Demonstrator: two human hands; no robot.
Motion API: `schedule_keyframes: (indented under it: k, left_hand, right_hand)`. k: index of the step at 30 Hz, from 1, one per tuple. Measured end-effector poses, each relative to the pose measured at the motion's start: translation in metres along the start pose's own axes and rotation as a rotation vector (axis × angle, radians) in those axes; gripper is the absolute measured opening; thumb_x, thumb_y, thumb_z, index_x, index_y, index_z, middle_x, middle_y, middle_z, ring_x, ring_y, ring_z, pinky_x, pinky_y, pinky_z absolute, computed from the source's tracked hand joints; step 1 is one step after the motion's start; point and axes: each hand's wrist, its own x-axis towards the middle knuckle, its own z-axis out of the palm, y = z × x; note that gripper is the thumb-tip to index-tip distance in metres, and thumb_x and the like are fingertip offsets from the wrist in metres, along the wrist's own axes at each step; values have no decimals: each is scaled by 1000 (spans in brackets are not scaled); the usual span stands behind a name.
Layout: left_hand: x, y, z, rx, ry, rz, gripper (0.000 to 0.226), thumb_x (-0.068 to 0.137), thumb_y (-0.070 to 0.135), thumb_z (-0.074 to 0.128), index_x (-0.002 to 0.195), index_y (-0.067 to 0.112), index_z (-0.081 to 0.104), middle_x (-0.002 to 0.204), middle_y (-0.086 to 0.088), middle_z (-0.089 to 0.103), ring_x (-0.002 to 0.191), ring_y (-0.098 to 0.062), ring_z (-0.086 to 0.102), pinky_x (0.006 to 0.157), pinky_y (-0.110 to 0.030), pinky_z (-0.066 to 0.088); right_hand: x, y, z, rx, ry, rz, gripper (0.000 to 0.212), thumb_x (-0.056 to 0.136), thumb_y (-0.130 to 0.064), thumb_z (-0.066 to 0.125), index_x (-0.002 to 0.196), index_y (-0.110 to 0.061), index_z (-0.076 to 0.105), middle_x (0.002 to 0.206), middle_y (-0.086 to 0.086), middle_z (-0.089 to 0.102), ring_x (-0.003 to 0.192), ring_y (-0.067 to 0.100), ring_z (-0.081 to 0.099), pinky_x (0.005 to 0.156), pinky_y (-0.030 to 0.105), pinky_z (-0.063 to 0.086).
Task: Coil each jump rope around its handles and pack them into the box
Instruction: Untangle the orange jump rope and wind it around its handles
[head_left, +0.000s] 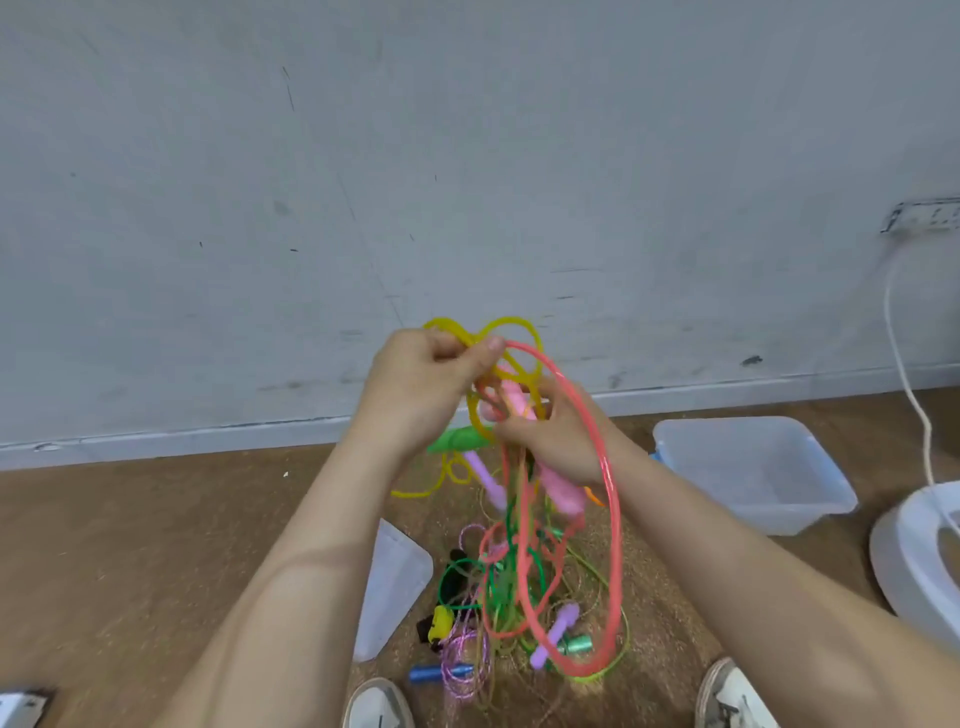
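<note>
Jump ropes (524, 566) hang in a bright tangle, left hand (426, 384) pinching yellow rope (511, 327), right hand (566, 447) seemingly gripping pink handles (511, 400).

left hand (426, 379) pinching, right hand (563, 441) gripping

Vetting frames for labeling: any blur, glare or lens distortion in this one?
Head view: soft even light, no glare; baseboard bows from the wide lens; left hand pinching the yellow rope and right hand on the pink handle look slightly smeared; rope pile soft.
</note>
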Motion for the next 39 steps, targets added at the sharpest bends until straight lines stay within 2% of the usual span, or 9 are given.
schedule_keyframes:
  k: [4, 8, 11, 17, 20, 23, 26, 34, 39]
  left_hand:
    - [3, -8, -15, -94, 196, -38, 40, 79, 47, 71, 60, 12, 70, 62, -5, 69, 46, -6, 43, 52, -24, 34]
    - [7, -17, -18, 208, 342, -12, 53, 71, 52, 76, 49, 14, 48, 44, 2, 43, 46, -16, 38, 50, -29, 30]
    - [6, -20, -18, 139, 269, 80, 24, 77, 33, 76, 60, 25, 62, 56, 9, 61, 55, -6, 55, 62, -29, 44]
    - [-2, -11, -8, -240, 205, 94, 23, 91, -6, 51, 93, 12, 66, 94, -5, 70, 69, -6, 68, 75, -31, 55]
    - [-6, -5, -4, -281, 169, 121, 26, 94, -7, 48, 94, 12, 66, 113, -2, 66, 63, -7, 65, 65, -22, 51]
    - [-12, 4, 1, -412, 59, 105, 30, 93, -7, 48, 96, 18, 65, 99, -9, 69, 60, -7, 65, 61, -15, 47]
    - [-16, 11, 9, -434, 8, 87, 27, 89, -5, 56, 101, 17, 66, 90, -2, 71, 72, -6, 66, 66, -15, 48]
    - [-18, 14, -6, -884, -154, -191, 27, 73, 12, 52, 97, 11, 65, 102, -7, 70, 108, -20, 63, 97, -41, 45]
    - [-17, 14, -5, -794, 54, -141, 21, 101, 19, 41, 90, 12, 56, 70, -3, 70, 73, -18, 71, 60, -24, 57]
  right_hand:
    - [1, -5, -13, 167, -123, 37, 29, 82, -16, 76, 100, 3, 64, 88, 25, 71, 79, 38, 71, 74, 52, 57]
    - [3, -7, -29, 169, 14, 43, 37, 74, -26, 82, 98, 0, 71, 95, 25, 71, 86, 30, 68, 80, 46, 53]
    - [4, -8, -37, 281, 111, 97, 24, 87, -15, 70, 100, 5, 66, 92, 26, 70, 76, 28, 67, 70, 40, 54]
    - [-2, -20, -61, -581, 125, 290, 54, 88, -20, 62, 135, 0, 44, 125, 16, 56, 109, 33, 58, 90, 42, 47]
    - [-10, -36, -66, -472, 258, 56, 55, 91, -9, 54, 144, -18, 40, 141, 11, 50, 127, 24, 49, 103, 36, 39]
    - [-25, -55, -57, 217, -13, 70, 53, 88, -27, 64, 138, -33, 47, 133, -2, 58, 120, 10, 55, 99, 40, 44]
    - [-31, -58, -40, 273, -270, 78, 39, 85, -38, 62, 123, -29, 61, 107, 2, 72, 98, 14, 68, 76, 30, 52]
    - [-15, -47, -42, 283, 95, 86, 13, 92, -18, 63, 82, -10, 68, 69, 1, 69, 50, 7, 53, 44, 17, 31]
    - [0, -26, -53, -29, 344, 89, 17, 86, -24, 70, 91, -9, 71, 65, 0, 62, 55, 11, 53, 56, 24, 41]
